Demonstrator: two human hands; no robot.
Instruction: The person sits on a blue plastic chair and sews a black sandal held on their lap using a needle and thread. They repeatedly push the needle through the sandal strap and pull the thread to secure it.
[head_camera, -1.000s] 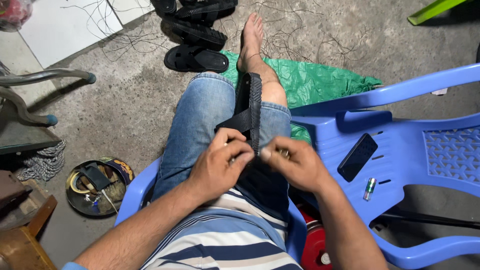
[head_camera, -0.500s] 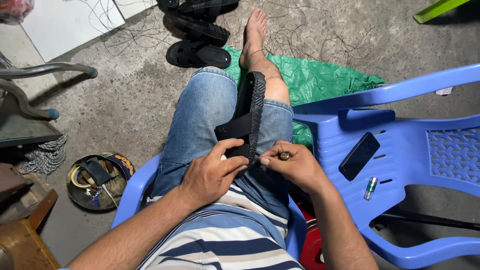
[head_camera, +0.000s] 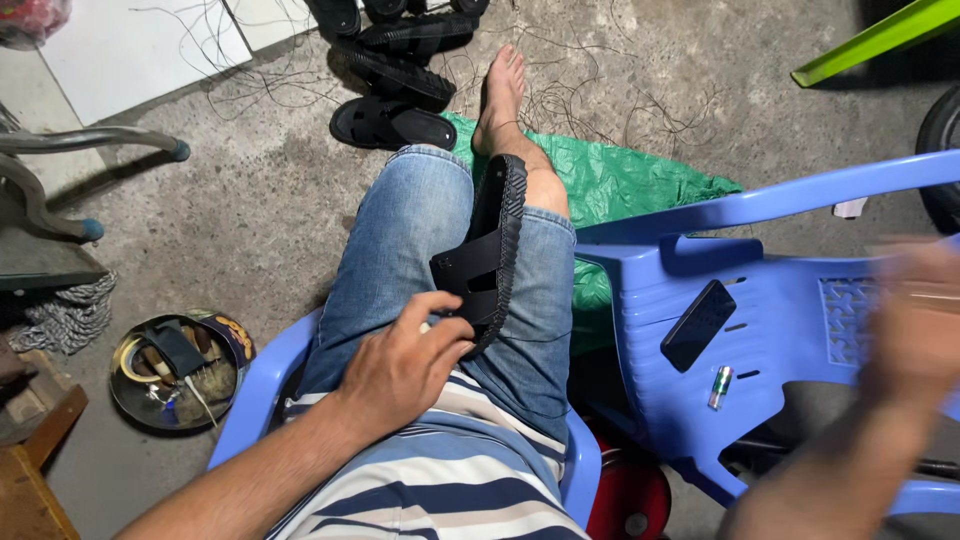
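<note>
A black sandal (head_camera: 492, 255) stands on its edge between my knees, sole to the right, strap facing left. My left hand (head_camera: 405, 365) grips its near end and strap against my lap. My right hand (head_camera: 915, 335) is flung far out to the right over the blue plastic chair (head_camera: 800, 300) and is blurred by motion. I cannot tell whether it holds anything. I sit on another blue chair in denim shorts and a striped shirt, one bare foot on the concrete floor.
A black phone (head_camera: 698, 324) and a small lighter (head_camera: 720, 387) lie on the blue chair's seat. A green plastic sheet (head_camera: 620, 185) is spread under my leg. Several black sandals (head_camera: 395, 70) lie ahead. A round tin of tools (head_camera: 178, 368) sits at the left. A red object (head_camera: 628, 500) is under the chair.
My right hand has left the sandal and swung far out to the right. My left hand keeps hold of the sandal, which has stayed between my knees.
</note>
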